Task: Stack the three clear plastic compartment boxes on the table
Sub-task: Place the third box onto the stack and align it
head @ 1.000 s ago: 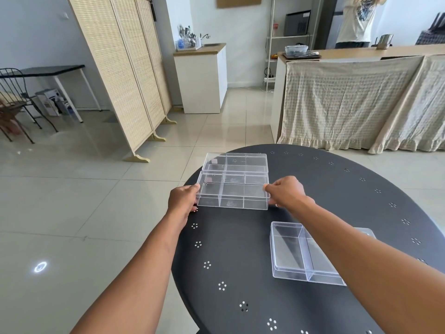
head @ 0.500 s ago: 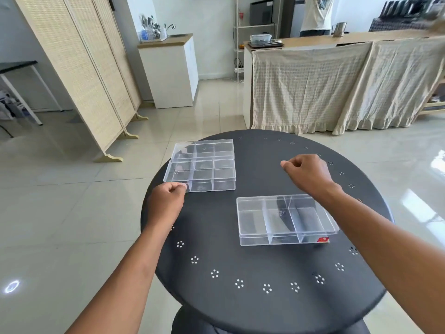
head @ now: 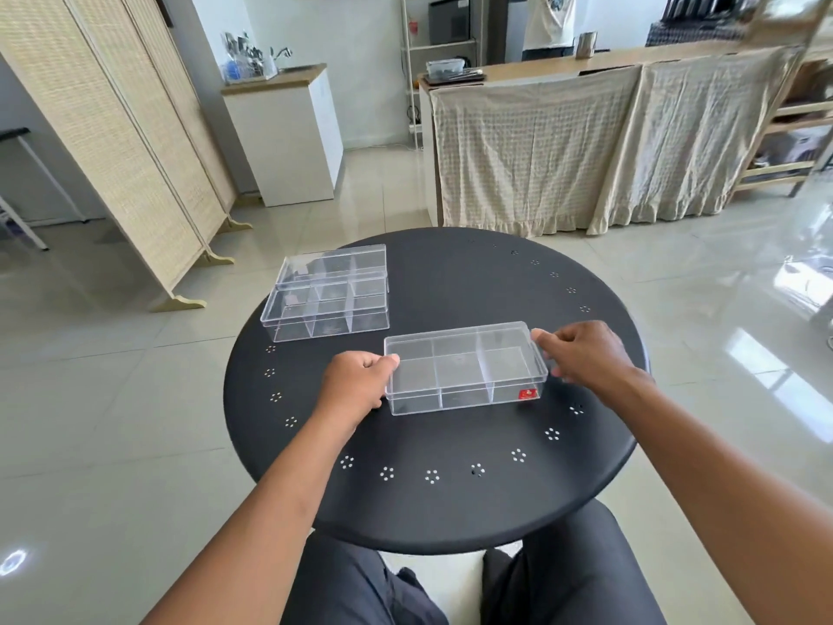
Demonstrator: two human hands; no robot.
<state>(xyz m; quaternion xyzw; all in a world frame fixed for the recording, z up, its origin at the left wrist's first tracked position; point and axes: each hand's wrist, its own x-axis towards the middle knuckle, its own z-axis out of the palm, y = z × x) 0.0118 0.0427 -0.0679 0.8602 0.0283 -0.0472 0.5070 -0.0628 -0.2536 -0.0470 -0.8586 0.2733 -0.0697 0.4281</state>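
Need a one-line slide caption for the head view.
Left hand and right hand grip the ends of the near clear box; two more boxes sit at the round black table's far left.

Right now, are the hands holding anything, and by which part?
Yes: the near clear box, gripped at its two short ends, left hand on the left end, right hand on the right.
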